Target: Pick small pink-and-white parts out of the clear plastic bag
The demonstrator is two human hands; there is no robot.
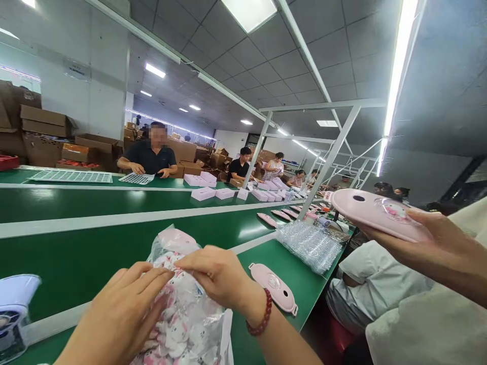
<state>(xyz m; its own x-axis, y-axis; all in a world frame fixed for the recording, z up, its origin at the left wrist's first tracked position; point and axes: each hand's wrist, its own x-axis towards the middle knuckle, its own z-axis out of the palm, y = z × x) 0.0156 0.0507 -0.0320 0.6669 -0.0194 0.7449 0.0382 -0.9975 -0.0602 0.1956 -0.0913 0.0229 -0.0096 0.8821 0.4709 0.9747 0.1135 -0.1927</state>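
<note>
In front of me a clear plastic bag [198, 324] bulges with small white and pink character-face pieces. My left hand [127, 299] lies against its left side, fingers curled at the upper edge. Reaching over from the right, my right hand [216, 276] has fingers and thumb pressed together at the bag's upper part. A beaded bracelet [261, 312] circles that wrist. A pink oval part [177, 238] shows behind the plastic at the far end. To the right of my right hand a pink oval shell [274, 286] rests on the green table.
A co-worker's hand [437, 233] holds another pink shell [380, 210] at the right. Clear blister trays [310, 246] lie near the table's right edge. A white-and-clear device [15, 314] stands far left. Across the green line [95, 258] a person [150, 154] sits by white grid trays [72, 176].
</note>
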